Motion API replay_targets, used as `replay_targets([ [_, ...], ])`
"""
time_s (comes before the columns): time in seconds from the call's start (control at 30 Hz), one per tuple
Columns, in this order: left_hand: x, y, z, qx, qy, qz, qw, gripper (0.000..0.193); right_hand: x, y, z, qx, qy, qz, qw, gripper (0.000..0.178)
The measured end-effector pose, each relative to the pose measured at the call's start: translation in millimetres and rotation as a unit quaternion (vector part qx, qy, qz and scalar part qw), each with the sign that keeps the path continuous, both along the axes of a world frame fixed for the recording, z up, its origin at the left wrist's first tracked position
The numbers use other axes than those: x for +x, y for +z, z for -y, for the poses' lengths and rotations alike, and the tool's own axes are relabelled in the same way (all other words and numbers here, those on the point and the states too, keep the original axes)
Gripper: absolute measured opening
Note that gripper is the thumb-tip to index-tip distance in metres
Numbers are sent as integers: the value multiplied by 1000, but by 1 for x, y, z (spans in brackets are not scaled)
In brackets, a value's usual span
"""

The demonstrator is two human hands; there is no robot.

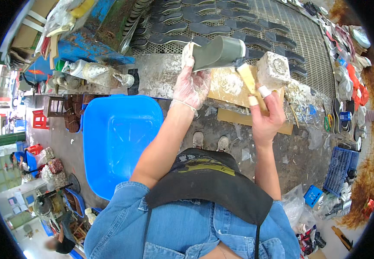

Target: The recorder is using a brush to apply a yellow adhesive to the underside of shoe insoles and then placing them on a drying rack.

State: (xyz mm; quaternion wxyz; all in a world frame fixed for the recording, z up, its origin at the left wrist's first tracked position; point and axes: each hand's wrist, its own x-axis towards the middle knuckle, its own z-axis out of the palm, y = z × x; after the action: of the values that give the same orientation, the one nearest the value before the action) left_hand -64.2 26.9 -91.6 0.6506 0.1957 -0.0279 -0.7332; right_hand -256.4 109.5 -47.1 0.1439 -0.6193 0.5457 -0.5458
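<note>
My left hand (pixel 191 88), in a clear plastic glove banded at the wrist, grips a dark green, smooth, curved shoe piece (pixel 219 52) by its whitish left end, above the bench. In my bare right hand (pixel 269 110), with white coverings on two fingertips, is a brush (pixel 248 80) with a pale yellow flat handle. The brush's dark tip is at the lower right edge of the shoe piece; whether it touches cannot be made out. Right beside the brush stands a whitish, crusted block-shaped container (pixel 273 71). Beneath the hands lies a stained cardboard sheet (pixel 226 86).
Rows of dark shoe soles (pixel 208 28) lie on a mesh belt (pixel 299 26) beyond the bench. A large blue tub (pixel 122 142) stands at left below the bench. Crusted bottles (pixel 94 72) lie at the bench's left, green-handled scissors (pixel 327 122) at right. A blue crate (pixel 340 170) sits lower right.
</note>
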Motion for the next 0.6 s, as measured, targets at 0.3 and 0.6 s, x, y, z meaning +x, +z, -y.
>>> replay_targets([
  [0.3, 42, 13, 17, -143, -101, 327, 929, 52, -58, -9, -4, 109, -21, 245, 963, 30],
  [0.6, 32, 39, 9, -197, -193, 452, 848, 47, -76, 8, 22, 165, 46, 323, 931, 47],
])
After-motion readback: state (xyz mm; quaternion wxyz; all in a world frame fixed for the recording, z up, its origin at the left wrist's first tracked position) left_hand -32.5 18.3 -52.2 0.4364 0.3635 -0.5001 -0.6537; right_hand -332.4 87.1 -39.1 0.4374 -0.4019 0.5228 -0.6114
